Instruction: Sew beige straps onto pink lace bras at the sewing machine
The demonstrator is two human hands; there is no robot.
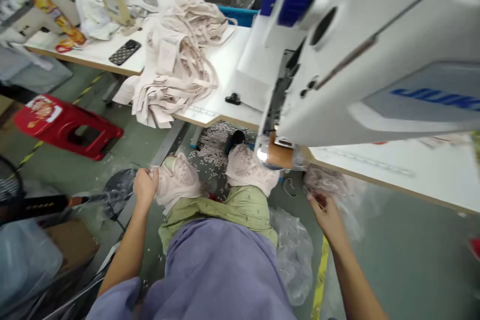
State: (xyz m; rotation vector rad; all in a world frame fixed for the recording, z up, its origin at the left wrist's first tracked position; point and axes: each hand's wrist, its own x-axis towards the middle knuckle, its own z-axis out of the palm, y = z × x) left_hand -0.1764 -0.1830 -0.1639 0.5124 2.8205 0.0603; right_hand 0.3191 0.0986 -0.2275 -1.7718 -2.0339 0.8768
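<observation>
A pale pink lace bra lies across my lap, its left cup (pixel 183 175) on one thigh and its right cup (pixel 243 167) on the other. My left hand (pixel 145 187) pinches the outer edge of the bra by the left cup. Off to the right, below the table edge, my right hand (pixel 322 205) has its fingers curled together against a brownish, crumpled see-through bundle (pixel 326 180). What lies between those fingers is blurred. Between the hands and above my lap is the free end of a white sewing machine (pixel 356 85).
Beige bras (pixel 176 90) are heaped on the white table (pixel 225 72), near a phone (pixel 125 52) and a spray can (pixel 60 15). A red stool (pixel 67 122) stands left. Clear plastic (pixel 294 255) hangs beside my right leg. Scraps (pixel 213 155) litter the floor.
</observation>
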